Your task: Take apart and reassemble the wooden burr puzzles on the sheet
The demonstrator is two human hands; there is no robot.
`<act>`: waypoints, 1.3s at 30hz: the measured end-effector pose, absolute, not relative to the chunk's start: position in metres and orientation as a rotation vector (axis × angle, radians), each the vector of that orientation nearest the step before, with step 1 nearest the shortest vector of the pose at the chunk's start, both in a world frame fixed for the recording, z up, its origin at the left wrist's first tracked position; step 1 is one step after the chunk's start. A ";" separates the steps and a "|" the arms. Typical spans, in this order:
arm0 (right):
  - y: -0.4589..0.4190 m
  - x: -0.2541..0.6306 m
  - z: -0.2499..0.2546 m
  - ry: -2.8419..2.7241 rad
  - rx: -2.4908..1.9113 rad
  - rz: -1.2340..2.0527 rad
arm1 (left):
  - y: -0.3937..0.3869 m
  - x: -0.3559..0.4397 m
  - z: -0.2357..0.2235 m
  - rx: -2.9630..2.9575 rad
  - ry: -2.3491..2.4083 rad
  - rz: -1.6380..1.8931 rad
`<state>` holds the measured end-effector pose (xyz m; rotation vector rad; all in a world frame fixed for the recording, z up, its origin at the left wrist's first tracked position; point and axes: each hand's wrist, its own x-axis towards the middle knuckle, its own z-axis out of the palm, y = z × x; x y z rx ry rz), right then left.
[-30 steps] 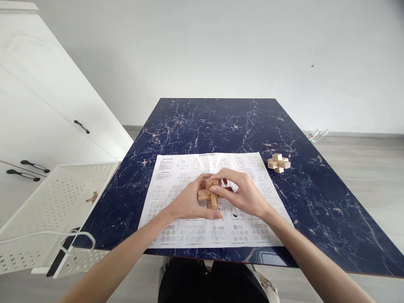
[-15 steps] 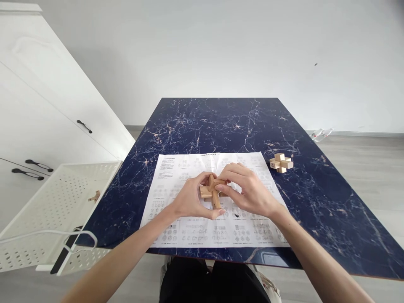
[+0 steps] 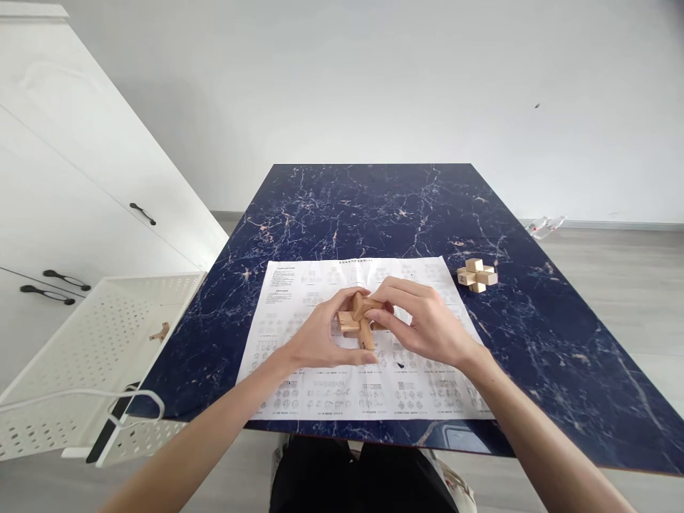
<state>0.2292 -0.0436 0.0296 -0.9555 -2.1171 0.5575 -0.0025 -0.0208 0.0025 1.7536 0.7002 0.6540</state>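
Note:
A light-brown wooden burr puzzle (image 3: 365, 332), made of crossing notched bars, is held over the middle of a printed instruction sheet (image 3: 291, 320). My left hand (image 3: 320, 331) curls round its left side, with the thumb along the near bar's end and the fingers behind. My right hand (image 3: 422, 317) pinches a bar on the puzzle's right side between thumb and fingers. The far and right parts of the puzzle are partly hidden by my fingers.
A second, paler wooden burr puzzle (image 3: 477, 276) stands right of the sheet on the dark blue marbled table (image 3: 363, 206). At left, a white perforated basket (image 3: 80, 335) holds a small wooden piece (image 3: 159, 332). A white cable (image 3: 122, 394) loops near the table's left corner.
Both hands keep their hold on the puzzle. My left thumb has shifted slightly, and the puzzle has turned a little, its near bar showing more plainly.

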 end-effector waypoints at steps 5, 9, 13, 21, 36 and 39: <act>-0.044 0.232 0.033 -2.054 -0.960 0.653 | -0.022 -0.007 -0.004 1.809 0.752 0.627; -0.043 0.234 0.033 -2.048 -0.968 0.674 | -0.023 -0.007 -0.009 1.953 0.848 0.649; -0.042 0.235 0.032 -2.059 -0.983 0.686 | -0.019 -0.011 -0.009 2.095 0.885 0.775; -0.043 0.236 0.032 -2.059 -1.001 0.708 | -0.012 -0.020 -0.006 2.360 0.957 0.794; -0.036 0.240 0.030 -2.086 -1.022 0.818 | -0.017 -0.022 -0.014 2.803 0.504 1.154; -0.035 0.244 0.031 -2.117 -1.027 0.807 | -0.016 -0.022 -0.013 2.784 0.487 1.172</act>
